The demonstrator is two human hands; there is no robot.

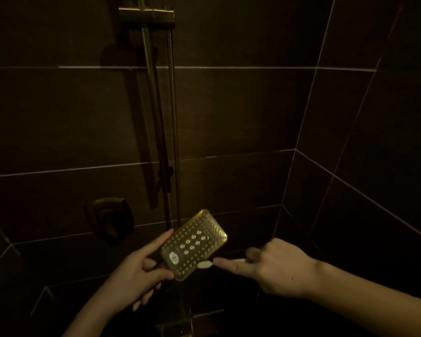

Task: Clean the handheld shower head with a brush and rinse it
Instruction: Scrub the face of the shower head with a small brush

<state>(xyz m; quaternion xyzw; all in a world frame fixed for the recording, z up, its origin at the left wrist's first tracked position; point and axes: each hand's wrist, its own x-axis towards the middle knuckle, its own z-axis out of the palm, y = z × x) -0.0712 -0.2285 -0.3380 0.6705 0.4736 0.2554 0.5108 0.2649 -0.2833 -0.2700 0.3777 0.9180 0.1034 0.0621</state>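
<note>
1. So, dim shower stall, dark tiled wall [241, 113] all round, light grout lines.
2. Left hand [141, 271] is the grip on the shower head [195, 244]: fingers curled round its lower left end, index finger laid straight along its left edge, thumb on the lower rim.
3. Shower head is a gold rounded rectangle, nozzle face turned up toward the camera, tilted so its far end points up and right of the left grip. Rows of small nozzles, a cluster of bigger ring nozzles mid-face, a white oval button near the held end.
4. Right hand [275, 266] is the grip on the brush [206, 264]: clamped on the thin white handle, index finger stretched out along it, other fingers curled; the exact thumb position is too blurred to tell.
5. Brush head is small and white, out past the right index fingertip, touching the shower head's lower right edge, just right of the left grip's thumb.
6. Both hands sit low in view, near each other, with the shower head between them.
7. Above the left grip, a brass slide rail [153, 113] runs up the wall to a bracket [146, 15] at the top.
8. A ribbed metal hose [173, 122] hangs just right of the rail and drops behind the shower head's far end.
9. Left of and above the left grip, a square brass mixer handle [110, 215] is mounted on the wall.
</note>
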